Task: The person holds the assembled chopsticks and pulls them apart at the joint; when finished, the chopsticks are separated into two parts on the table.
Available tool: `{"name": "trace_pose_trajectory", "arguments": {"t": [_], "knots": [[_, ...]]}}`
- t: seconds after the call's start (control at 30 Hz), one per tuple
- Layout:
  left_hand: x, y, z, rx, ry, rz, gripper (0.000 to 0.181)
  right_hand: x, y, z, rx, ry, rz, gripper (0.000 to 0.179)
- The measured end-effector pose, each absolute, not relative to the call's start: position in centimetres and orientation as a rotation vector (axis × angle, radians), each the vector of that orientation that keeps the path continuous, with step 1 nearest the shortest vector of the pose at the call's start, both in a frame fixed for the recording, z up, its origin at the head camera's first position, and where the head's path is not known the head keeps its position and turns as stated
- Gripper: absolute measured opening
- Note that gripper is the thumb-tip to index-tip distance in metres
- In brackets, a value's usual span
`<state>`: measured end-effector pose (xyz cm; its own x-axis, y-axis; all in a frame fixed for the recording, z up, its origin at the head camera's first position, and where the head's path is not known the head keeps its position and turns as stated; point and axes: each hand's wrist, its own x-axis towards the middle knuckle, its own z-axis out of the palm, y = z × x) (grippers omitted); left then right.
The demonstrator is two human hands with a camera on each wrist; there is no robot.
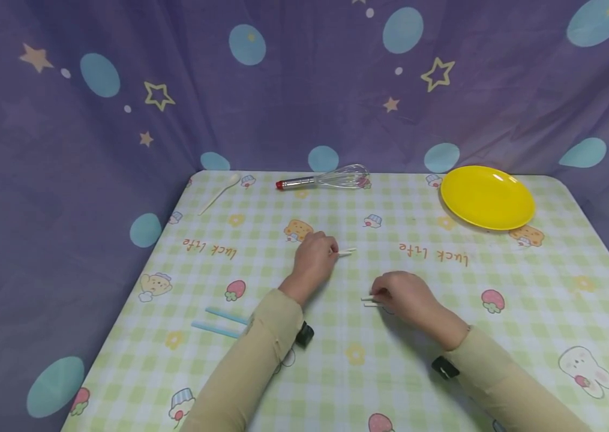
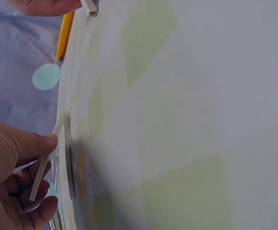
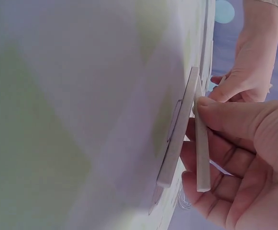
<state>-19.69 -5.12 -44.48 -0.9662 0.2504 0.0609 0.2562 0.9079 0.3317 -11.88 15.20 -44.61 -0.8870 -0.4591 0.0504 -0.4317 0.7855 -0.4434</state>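
My left hand (image 1: 315, 255) is over the middle of the table, thumb and fingers pinching a short pale stick (image 2: 40, 177). A second pale stick (image 2: 69, 158) lies on the cloth right beside it. Lower and to the right, my right hand (image 1: 404, 297) pinches another short, square-edged pale stick (image 3: 203, 163) between thumb and fingers. Next to that one, a matching stick (image 3: 179, 136) rests on the cloth, and the two nearly meet at their far ends in the right wrist view. The palms partly hide the sticks in the head view.
Two light blue sticks (image 1: 215, 329) lie left of my left forearm, partly covered by the sleeve. Along the back are a white spoon (image 1: 220, 194), a whisk (image 1: 331, 179) with a red-ended handle, and a yellow plate (image 1: 488, 198). A checked cloth (image 1: 331, 384) covers the table.
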Motion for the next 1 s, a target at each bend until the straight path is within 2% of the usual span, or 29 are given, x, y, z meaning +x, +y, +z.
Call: {"name": "trace_pose_trajectory", "arguments": {"t": [1.0], "knots": [[-20.45, -4.13, -44.93, -0.502, -3.047, -0.259, 0.006, -11.99, 15.2, -44.12, -0.755, 2.89, -0.647, 0.01]]}}
